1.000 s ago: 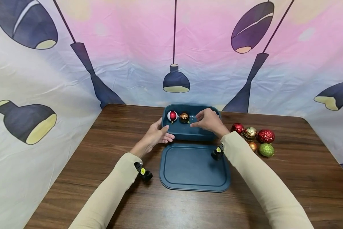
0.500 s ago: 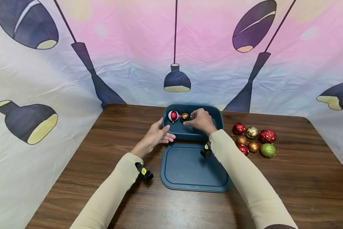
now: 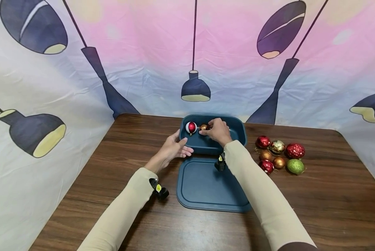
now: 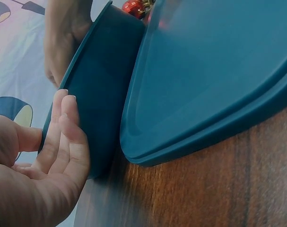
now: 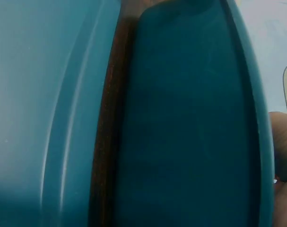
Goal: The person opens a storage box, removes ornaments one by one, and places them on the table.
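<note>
Inside the dark teal box (image 3: 206,150), a red-and-white bauble (image 3: 191,128) lies at the left end. Beside it my right hand (image 3: 218,131) reaches in and pinches a shiny brown-gold bauble (image 3: 203,128), partly hidden by the fingers. In the right wrist view only a piece of the right hand (image 5: 284,151) shows past the box rim, and the bauble is hidden. My left hand (image 3: 173,148) holds the box at its front left corner. In the left wrist view the left hand's fingers (image 4: 70,137) lie against the outer wall.
A flat teal lid (image 3: 210,184) lies just in front of the box. Right of it sits a group of several baubles, among them a green one (image 3: 295,166), a glittery red one (image 3: 295,150) and a gold one (image 3: 277,146). Behind the wooden table (image 3: 137,223) hangs a printed cloth (image 3: 149,62).
My right hand has moved left inside the box and now grips the brown-gold bauble. My left hand stays at the box corner. More baubles on the right have come into view.
</note>
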### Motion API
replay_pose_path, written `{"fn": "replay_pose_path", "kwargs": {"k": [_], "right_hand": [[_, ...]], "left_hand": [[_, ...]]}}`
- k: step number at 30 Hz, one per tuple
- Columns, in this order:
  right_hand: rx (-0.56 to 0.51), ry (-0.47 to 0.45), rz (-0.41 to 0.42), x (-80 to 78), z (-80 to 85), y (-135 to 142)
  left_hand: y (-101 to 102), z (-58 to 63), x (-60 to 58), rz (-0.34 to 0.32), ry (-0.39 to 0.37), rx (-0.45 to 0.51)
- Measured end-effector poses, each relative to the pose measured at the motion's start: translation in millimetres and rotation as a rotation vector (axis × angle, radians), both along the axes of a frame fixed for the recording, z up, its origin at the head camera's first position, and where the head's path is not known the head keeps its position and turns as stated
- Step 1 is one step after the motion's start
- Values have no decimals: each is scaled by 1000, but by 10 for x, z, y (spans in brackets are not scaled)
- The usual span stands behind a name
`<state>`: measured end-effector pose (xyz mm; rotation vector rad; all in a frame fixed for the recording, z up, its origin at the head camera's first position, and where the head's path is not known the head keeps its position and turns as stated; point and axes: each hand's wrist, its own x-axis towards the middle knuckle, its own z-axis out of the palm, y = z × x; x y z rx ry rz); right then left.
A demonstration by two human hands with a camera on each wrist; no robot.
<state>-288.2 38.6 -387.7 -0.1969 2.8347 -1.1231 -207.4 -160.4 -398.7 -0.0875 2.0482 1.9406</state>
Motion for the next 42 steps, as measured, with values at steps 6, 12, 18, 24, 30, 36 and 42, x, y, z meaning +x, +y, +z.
{"fn": "replay_pose_path", "kwargs": {"k": [6, 12, 18, 24, 30, 36, 42], "right_hand": [[17, 12, -22, -11, -49, 33], [-5, 18, -34, -26, -49, 81], [-23, -3, -49, -28, -15, 148], [-60, -27, -41, -5, 52, 197], [-80, -21, -7, 36, 112, 270], [-70, -20, 22, 94, 192, 364], [-76, -11, 61, 164, 264, 498]], "left_hand": [[36, 9, 8, -3, -10, 10], [51, 18, 7, -4, -8, 10], [53, 10, -1, -1, 6, -11], [47, 9, -10, 13, -1, -21], [31, 8, -3, 14, -14, -28], [17, 15, 6, 14, -5, -31], [17, 21, 16, 1, 9, -21]]}}
